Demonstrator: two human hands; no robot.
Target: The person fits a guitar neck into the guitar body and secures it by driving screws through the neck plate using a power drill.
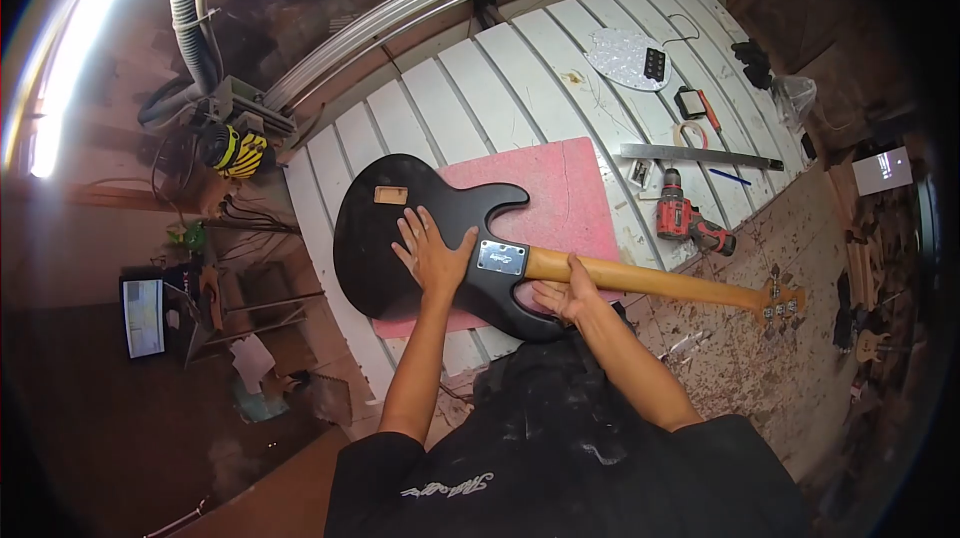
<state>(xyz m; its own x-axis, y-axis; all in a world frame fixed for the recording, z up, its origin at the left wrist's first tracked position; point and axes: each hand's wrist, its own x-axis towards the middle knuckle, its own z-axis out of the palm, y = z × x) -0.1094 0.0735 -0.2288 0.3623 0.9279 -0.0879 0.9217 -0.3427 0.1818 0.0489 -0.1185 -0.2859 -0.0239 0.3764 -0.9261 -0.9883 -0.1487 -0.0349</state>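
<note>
A black bass guitar (375,258) lies face down, with its metal neck plate (501,257) and a small rectangular cavity (390,195) showing. Its light wooden neck (650,279) reaches right to the headstock (783,304). My left hand (437,256) rests flat on the back of the body, fingers spread, beside the neck plate. At the heel of the neck is my right hand (570,296), its thumb over the back of the neck and its fingers along the near edge by the cutaway. Under the bass is a pink foam pad (560,183).
On the white slatted table (400,128) lie a red drill (680,213), a metal straightedge (690,155), a blue pen (730,177), a tape roll (690,135) and a pearly pickguard (620,53) with a pickup. A monitor (143,317) stands at the left. The headstock overhangs the littered floor.
</note>
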